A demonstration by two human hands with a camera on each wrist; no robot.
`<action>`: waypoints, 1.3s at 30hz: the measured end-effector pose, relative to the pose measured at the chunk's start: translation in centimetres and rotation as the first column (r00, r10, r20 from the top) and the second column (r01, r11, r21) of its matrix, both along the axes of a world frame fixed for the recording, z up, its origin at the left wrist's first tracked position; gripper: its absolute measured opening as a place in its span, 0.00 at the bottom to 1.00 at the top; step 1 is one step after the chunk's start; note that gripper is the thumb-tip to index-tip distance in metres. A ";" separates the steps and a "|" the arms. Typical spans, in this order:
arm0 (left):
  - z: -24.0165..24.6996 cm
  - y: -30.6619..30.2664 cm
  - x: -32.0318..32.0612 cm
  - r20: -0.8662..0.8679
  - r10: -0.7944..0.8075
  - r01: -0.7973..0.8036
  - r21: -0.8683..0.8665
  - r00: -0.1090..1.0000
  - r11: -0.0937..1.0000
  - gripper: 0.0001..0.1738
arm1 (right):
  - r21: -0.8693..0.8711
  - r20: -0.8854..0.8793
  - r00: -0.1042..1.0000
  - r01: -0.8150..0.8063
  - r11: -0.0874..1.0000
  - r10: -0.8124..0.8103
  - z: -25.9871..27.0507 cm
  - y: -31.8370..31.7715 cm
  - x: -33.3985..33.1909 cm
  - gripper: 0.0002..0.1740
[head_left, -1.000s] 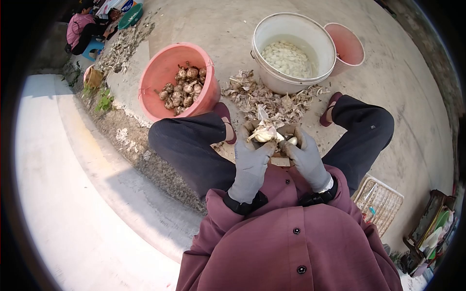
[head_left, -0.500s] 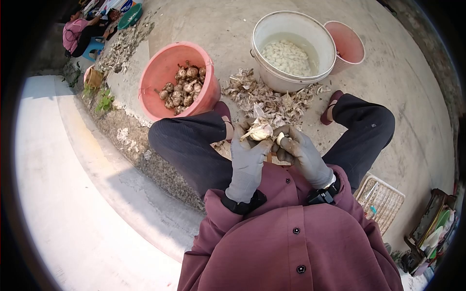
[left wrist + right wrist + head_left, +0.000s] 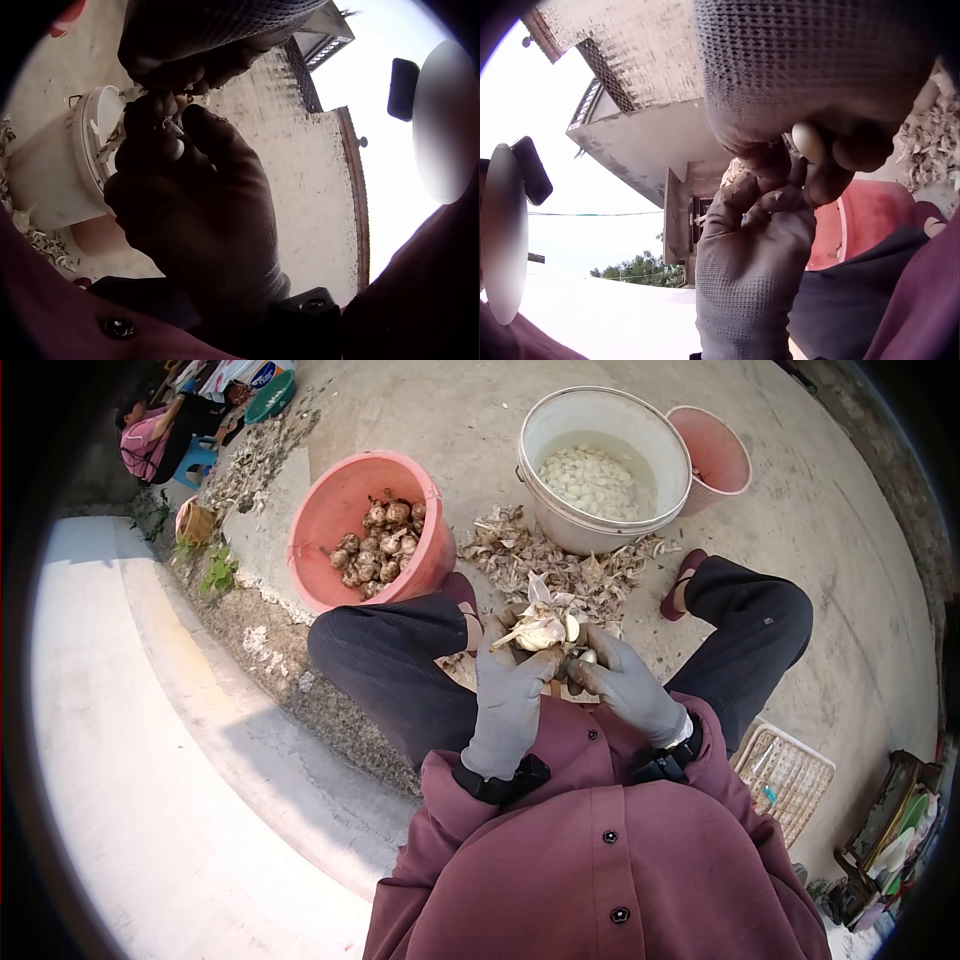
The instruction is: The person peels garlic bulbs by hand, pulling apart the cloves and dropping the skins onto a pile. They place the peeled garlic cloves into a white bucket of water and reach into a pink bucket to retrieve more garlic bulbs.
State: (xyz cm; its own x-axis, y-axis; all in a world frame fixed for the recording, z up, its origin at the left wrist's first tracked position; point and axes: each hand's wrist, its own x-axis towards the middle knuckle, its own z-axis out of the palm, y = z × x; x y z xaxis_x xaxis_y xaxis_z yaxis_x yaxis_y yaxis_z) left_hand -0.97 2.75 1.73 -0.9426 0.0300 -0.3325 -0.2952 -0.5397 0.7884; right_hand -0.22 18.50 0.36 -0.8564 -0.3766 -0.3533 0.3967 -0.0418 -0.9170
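Note:
Grey gloves with dark, soiled fingers cover both hands. My left hand [image 3: 507, 700] grips a partly opened garlic bulb [image 3: 538, 632] by its side, with loose papery skin standing up from it. A bare white clove face shows at the bulb's right edge. Close against that side, my right hand [image 3: 632, 685] has its thumb and fingers bent in toward the bulb. A peeled garlic clove [image 3: 808, 142] sits within the right hand's curled fingers, and it shows in the left wrist view too. The fingertips of both hands meet around the bulb, partly hiding it.
A pink basin [image 3: 330, 510] of whole garlic bulbs stands ahead on the left. Peeled cloves lie in water in a white bucket [image 3: 545, 510], with a pink bucket [image 3: 735, 450] behind. Garlic skins [image 3: 500, 545] litter the ground. A plastic basket [image 3: 800, 780] lies right; another person sits far left.
The right hand drew slightly away from the bulb with a clove, then came back against it. The clove now sits lower in its fingers. The seated person has leaned back.

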 end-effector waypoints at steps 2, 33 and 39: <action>0.5 0.1 0.0 0.024 0.003 -0.003 0.032 1.000 0.999 0.29 | -0.017 0.018 1.000 0.006 1.000 -0.006 -0.2 0.0 -0.1 0.18; -0.1 -1.4 0.7 -0.089 -0.111 0.113 0.017 0.990 0.993 0.38 | -0.318 0.285 0.958 0.121 0.940 -0.027 -1.4 -0.3 -0.4 0.22; -1.6 -3.6 0.8 -0.210 -0.422 0.079 -0.816 0.882 0.572 0.31 | -0.213 0.197 0.980 0.048 0.976 -0.006 -0.2 -0.2 -0.2 0.17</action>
State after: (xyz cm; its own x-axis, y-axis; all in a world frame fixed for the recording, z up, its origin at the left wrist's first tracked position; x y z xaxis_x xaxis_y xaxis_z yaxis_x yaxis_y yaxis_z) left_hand -0.18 -0.87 0.08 -0.9835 0.1809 -0.0050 0.0634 0.3705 0.9266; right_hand -0.46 18.28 0.18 -0.7903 -0.4396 -0.4267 0.5621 -0.2431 -0.7906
